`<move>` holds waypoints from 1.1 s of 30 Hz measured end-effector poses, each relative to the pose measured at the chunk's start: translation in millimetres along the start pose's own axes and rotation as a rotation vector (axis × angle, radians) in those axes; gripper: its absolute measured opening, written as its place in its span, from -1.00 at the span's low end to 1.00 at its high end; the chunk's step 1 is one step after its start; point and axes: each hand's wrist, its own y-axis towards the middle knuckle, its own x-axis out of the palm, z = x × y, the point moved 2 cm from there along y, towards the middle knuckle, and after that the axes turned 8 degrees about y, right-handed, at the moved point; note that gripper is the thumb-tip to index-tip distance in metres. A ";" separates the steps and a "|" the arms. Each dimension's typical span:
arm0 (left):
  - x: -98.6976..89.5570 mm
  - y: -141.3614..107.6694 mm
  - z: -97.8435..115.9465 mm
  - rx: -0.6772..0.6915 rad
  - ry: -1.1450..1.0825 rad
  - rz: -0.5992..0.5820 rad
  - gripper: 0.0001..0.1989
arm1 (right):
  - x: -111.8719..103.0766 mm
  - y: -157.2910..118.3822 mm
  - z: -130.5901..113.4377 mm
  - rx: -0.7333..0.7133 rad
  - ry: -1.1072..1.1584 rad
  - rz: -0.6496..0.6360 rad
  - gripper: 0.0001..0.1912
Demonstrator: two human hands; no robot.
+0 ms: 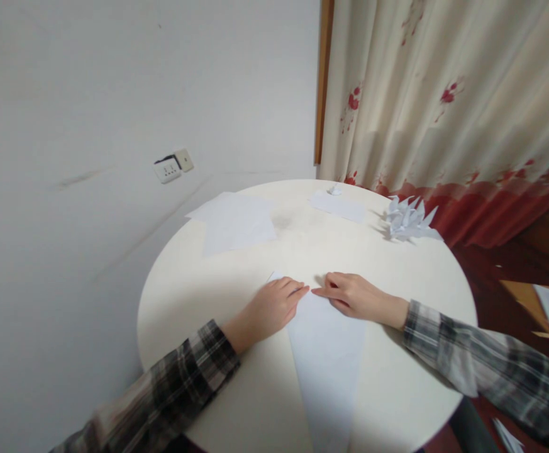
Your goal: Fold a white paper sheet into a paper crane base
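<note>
A white sheet of paper (327, 358) lies on the round table in front of me, its long folded shape narrowing toward the near edge. At the sheet's far left corner, my left hand (274, 306) is closed, fingers together and pressing on the paper. My right hand (349, 294) is on the far right part of the same sheet, with its index finger stretched toward the left fingertips and the other fingers curled in. The two hands' fingertips nearly meet over the paper's upper edge. What lies under the palms is hidden.
Loose white sheets (241, 220) lie at the back left of the white table (175, 314). Folded paper cranes (409, 220) cluster at the right rim. Another sheet (338, 206) with a small folded paper piece (334, 190) is at the back. A wall stands close on the left.
</note>
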 end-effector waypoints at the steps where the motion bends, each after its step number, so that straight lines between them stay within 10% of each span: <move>1: -0.2 0.0 0.2 -0.001 0.002 -0.002 -0.57 | -0.8 -0.5 0.5 -0.008 0.002 0.003 -0.62; 33: 4.3 -5.3 -14.9 -0.002 -0.016 0.002 -0.56 | -10.3 -31.2 1.9 -0.054 0.067 0.027 -0.62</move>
